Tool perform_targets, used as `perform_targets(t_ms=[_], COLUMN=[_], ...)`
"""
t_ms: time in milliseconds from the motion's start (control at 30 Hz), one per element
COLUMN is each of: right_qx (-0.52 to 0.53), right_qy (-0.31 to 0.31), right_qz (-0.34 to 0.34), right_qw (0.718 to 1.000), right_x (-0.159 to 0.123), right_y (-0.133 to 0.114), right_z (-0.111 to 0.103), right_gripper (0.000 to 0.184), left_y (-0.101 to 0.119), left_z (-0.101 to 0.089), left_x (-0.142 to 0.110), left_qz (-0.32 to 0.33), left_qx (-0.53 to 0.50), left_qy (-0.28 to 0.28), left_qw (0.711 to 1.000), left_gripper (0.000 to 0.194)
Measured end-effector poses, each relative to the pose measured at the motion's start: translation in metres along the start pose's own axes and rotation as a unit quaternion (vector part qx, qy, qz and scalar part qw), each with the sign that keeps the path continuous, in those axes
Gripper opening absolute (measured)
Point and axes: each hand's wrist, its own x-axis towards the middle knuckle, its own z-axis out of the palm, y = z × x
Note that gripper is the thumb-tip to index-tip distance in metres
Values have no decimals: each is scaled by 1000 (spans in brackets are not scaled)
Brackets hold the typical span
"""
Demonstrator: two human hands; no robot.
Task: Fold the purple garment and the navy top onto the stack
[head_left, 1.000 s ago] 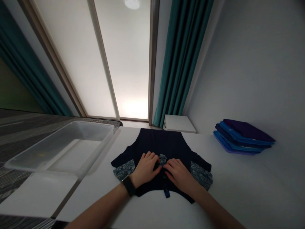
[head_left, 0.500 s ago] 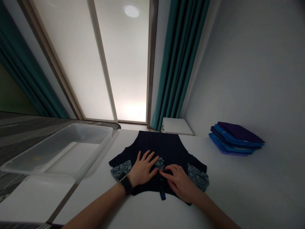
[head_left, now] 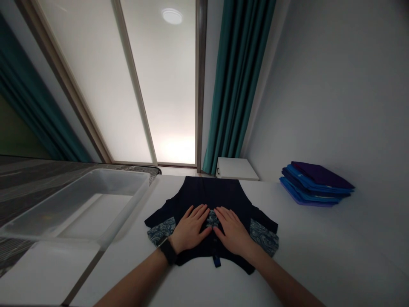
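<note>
A dark navy garment [head_left: 212, 189] with short sleeves lies spread flat on the white table. Paisley-patterned fabric shows at its left sleeve [head_left: 161, 230] and its right sleeve [head_left: 264, 236], and a patterned patch [head_left: 212, 218] is at its middle. My left hand [head_left: 191, 228] rests flat on the garment just left of that patch, a dark watch on the wrist. On the patch's other side my right hand [head_left: 234, 232] lies flat too, fingers stretched out. Both thumbs point inward, close together below the patch. A small blue tab [head_left: 217, 261] sticks out at the near neckline edge.
To the left stands a clear plastic bin [head_left: 140, 187]. A stack of folded blue and purple cloths [head_left: 316, 185] sits at the right by the wall. Beyond the table's far edge is a white cabinet [head_left: 238, 167], near teal curtains [head_left: 239, 85] and a frosted glass door [head_left: 172, 94].
My right hand has gone from bent fingers pinching near the patterned patch to lying flat, fingers stretched forward beside it. My left hand stays flat, with its fingers closer together.
</note>
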Motion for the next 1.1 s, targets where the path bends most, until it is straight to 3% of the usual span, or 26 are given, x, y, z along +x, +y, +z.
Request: perform_targets(t_ms=[167, 333, 400, 533, 700, 900, 1100], right_qx=[-2, 20, 16, -2, -43, 0, 0], right_qy=[-8, 56, 53, 52, 66, 84, 15], right_qz=[-32, -15, -19, 1, -26, -2, -67], right_qw=[999, 998, 998, 999, 997, 996, 998], right_x=[-5, -9, -7, -1, 1, 1, -6], right_y=[2, -5, -12, -22, -22, -18, -20], right_z=[0, -6, -4, 2, 6, 6, -3], right_gripper=[56, 12, 8, 17, 4, 10, 16], left_y=[1, 3, 2, 0, -1, 1, -4], left_z=[-2, -2, -1, 1, 1, -1, -2], left_x=[0, 1, 1, 0, 1, 2, 2], left_qz=[-38, -44, -39, -35, -40, -43, -30], left_qx=[-5, 12, 18, 17, 0, -15, -22], left_qy=[3, -6, -10, -6, 0, -4, -12], left_qw=[999, 999, 999, 999, 999, 999, 999], left_gripper=[59, 57, 55, 52, 53, 58, 46])
